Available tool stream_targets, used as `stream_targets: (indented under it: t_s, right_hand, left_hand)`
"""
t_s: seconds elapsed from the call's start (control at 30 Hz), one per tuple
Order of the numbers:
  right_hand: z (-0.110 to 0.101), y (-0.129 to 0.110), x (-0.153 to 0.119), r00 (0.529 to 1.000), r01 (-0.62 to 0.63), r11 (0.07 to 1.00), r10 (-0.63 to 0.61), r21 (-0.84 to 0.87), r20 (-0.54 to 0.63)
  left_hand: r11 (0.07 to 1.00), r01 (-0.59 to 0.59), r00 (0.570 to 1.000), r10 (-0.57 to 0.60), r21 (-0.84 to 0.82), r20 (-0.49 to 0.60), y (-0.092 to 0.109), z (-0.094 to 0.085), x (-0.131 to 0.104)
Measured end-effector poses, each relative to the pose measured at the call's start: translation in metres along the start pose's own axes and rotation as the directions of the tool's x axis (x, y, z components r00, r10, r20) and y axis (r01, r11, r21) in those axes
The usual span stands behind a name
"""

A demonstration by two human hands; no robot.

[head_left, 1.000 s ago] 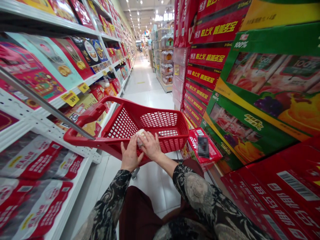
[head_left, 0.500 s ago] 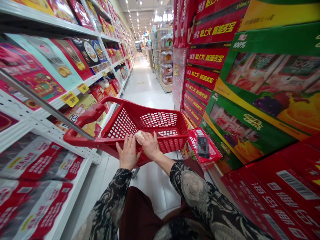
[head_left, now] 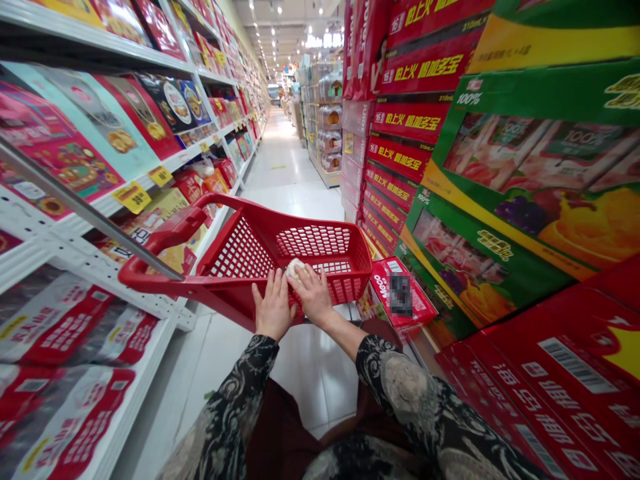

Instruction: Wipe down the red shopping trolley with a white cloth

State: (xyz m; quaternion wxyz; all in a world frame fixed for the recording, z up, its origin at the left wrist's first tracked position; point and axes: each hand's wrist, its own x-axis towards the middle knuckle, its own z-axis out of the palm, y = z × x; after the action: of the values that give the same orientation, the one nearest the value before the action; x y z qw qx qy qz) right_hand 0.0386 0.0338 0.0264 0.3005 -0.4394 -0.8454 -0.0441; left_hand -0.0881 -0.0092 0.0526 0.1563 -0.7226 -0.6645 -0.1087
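Note:
A red plastic shopping cart (head_left: 235,293) stands crosswise in front of me, its mesh basket showing no goods inside. My left hand (head_left: 273,305) lies on the near rim with fingers stretched out over it, holding nothing. Just to its right, my right hand (head_left: 313,291) presses a crumpled white cloth or tissue (head_left: 295,268) against the same rim. Most of that white piece is covered by the fingers. The cart's handle (head_left: 165,237) and a grey metal bar (head_left: 90,207) are to the left, away from both hands.
Shelves (head_left: 175,160) of boxed snacks run along the left side. Stacked red drink cartons (head_left: 400,120) and green juice boxes (head_left: 525,180) rise close on the right, with a red box (head_left: 403,293) low beside the cart. The tiled aisle (head_left: 280,160) stretches ahead.
Both hands have slid to the right along the cart's near rim, the white piece moving with the right hand. The view has shifted slightly.

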Motion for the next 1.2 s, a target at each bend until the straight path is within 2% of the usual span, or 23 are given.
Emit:
stream_targets:
  t_s: [0.13, 0.3, 0.37, 0.47, 0.57, 0.67, 0.77, 0.93, 1.0, 1.1, 1.2]
  right_hand:
    - [-0.001, 0.010, -0.005, 1.000, 0.015, 1.000, -0.015, -0.023, -0.011]
    - [-0.020, 0.057, -0.024, 0.996, -0.083, 0.995, 0.081, -0.061, -0.038]
    - [-0.027, 0.069, -0.030, 0.989, -0.138, 0.988, 0.134, -0.066, -0.059]
    - [-0.028, 0.065, -0.029, 0.986, -0.159, 0.985, 0.154, -0.062, -0.069]
    - [-0.022, 0.046, -0.023, 0.995, -0.100, 0.994, 0.098, -0.049, -0.029]
    - [-0.018, 0.034, -0.019, 0.997, -0.075, 0.996, 0.075, -0.042, -0.007]
    - [-0.024, 0.045, -0.023, 0.996, -0.091, 0.995, 0.089, -0.051, -0.030]
    - [-0.043, 0.096, -0.042, 0.960, -0.241, 0.965, 0.221, -0.104, -0.171]
    - [-0.046, 0.108, -0.049, 0.941, -0.294, 0.947, 0.263, -0.128, -0.212]
    - [-0.043, 0.104, -0.053, 0.947, -0.289, 0.946, 0.259, -0.148, -0.192]
    - [-0.034, 0.079, -0.049, 0.967, -0.233, 0.962, 0.214, -0.139, -0.140]
  left_hand:
    - [1.000, -0.012, 1.000, 0.012, -0.005, 0.002, 0.003, 0.002, 0.001]
    - [1.000, 0.006, 1.000, -0.006, -0.001, -0.001, 0.001, 0.000, 0.001]
    - [1.000, 0.021, 1.000, -0.021, -0.002, -0.003, 0.005, -0.001, 0.002]
    - [1.000, -0.019, 1.000, 0.019, -0.023, 0.008, 0.018, -0.002, 0.004]
    - [0.993, -0.101, 0.994, 0.103, -0.053, 0.045, 0.032, -0.003, 0.006]
    - [0.991, -0.120, 0.989, 0.125, -0.064, 0.080, 0.039, -0.002, 0.007]
    - [0.991, -0.121, 0.988, 0.125, -0.053, 0.092, 0.039, -0.001, 0.007]
    - [0.995, -0.098, 0.991, 0.101, -0.031, 0.087, 0.037, 0.003, 0.005]
    - [0.995, -0.091, 0.993, 0.093, -0.029, 0.075, 0.038, 0.005, 0.004]
    - [0.996, -0.075, 0.996, 0.077, -0.039, 0.055, 0.040, 0.006, 0.004]
    - [0.998, -0.046, 0.997, 0.049, -0.044, 0.059, 0.044, 0.006, 0.004]
